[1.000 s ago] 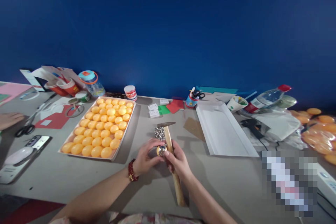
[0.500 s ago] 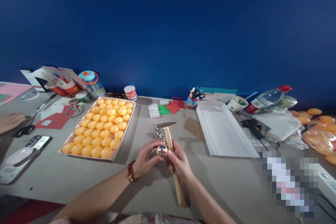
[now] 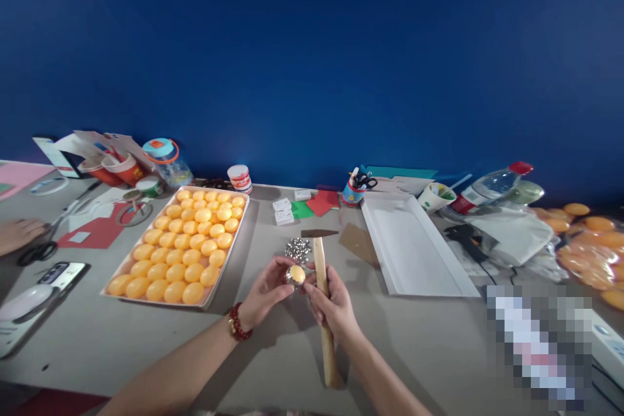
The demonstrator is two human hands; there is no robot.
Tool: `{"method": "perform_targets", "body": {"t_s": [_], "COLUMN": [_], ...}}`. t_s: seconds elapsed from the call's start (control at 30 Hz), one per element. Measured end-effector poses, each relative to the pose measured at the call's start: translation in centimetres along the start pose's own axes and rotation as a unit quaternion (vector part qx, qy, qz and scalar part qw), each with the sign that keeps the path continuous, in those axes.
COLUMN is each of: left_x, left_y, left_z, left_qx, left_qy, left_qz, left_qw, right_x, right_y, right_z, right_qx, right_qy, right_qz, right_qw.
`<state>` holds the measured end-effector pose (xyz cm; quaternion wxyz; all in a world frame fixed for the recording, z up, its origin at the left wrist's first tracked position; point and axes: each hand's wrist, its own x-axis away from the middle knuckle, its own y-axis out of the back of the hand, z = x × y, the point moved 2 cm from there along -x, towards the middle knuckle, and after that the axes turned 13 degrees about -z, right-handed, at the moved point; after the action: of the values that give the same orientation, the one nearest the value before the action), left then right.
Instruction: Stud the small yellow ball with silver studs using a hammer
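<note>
My left hand (image 3: pixel 264 292), with a dark red bead bracelet on its wrist, holds a small ball (image 3: pixel 296 274) between thumb and fingers. The ball is yellow-orange on top and shiny silver round its side. My right hand (image 3: pixel 331 302) is closed round the wooden handle of a hammer (image 3: pixel 320 266), its metal head pointing away from me. The right fingertips also reach the ball's edge. Just beyond it lies a pile of small shiny silver pieces (image 3: pixel 297 248).
At left is a tray (image 3: pixel 208 299) of orange balls; at right, a white shallow tray (image 3: pixel 419 253). Small white boxes (image 3: pixel 284 217), a pen cup (image 3: pixel 353 192) and a bottle (image 3: pixel 487 192) stand farther back. Another person's hand (image 3: pixel 22 234) rests at far left near scissors (image 3: pixel 38 252).
The ball has turned, so its yellow-orange area now faces up. The hammer has tipped more upright and its head has shifted slightly right, away from the silver pile.
</note>
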<state>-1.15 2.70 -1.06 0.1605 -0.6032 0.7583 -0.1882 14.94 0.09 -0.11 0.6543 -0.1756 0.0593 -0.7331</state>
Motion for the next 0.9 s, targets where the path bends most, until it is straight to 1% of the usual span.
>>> {"method": "perform_targets", "body": {"t_s": [0.13, 0.33, 0.43, 0.57, 0.67, 0.77, 0.9], "left_x": [0.0, -0.1, 0.0, 0.1, 0.2, 0.1, 0.1], "left_y": [0.2, 0.4, 0.0, -0.6, -0.7, -0.6, -0.6], "left_z": [0.0, 0.0, -0.2, -0.4, -0.3, -0.3, -0.8], "left_qx": [-0.019, -0.047, -0.052, -0.048, -0.053, -0.071, -0.096], "left_qy": [0.02, 0.03, 0.01, -0.026, -0.066, -0.083, -0.094], "left_qz": [-0.005, 0.014, 0.022, 0.056, 0.055, 0.055, 0.062], "left_qw": [1.0, 0.998, 0.998, 0.997, 0.995, 0.993, 0.989], "right_x": [-0.1, -0.1, -0.1, -0.2, -0.3, -0.3, -0.1], "right_y": [0.0, 0.0, 0.1, 0.2, 0.3, 0.4, 0.3], "right_z": [0.2, 0.5, 0.3, -0.2, -0.6, -0.8, -0.4], "right_qx": [-0.009, -0.011, -0.004, 0.026, 0.045, 0.038, 0.023], "right_qy": [-0.007, -0.01, -0.014, -0.018, -0.024, -0.025, -0.035], "right_qz": [-0.017, -0.033, -0.036, -0.042, -0.042, -0.033, 0.001], "right_qw": [1.0, 0.999, 0.999, 0.999, 0.998, 0.998, 0.999]}}
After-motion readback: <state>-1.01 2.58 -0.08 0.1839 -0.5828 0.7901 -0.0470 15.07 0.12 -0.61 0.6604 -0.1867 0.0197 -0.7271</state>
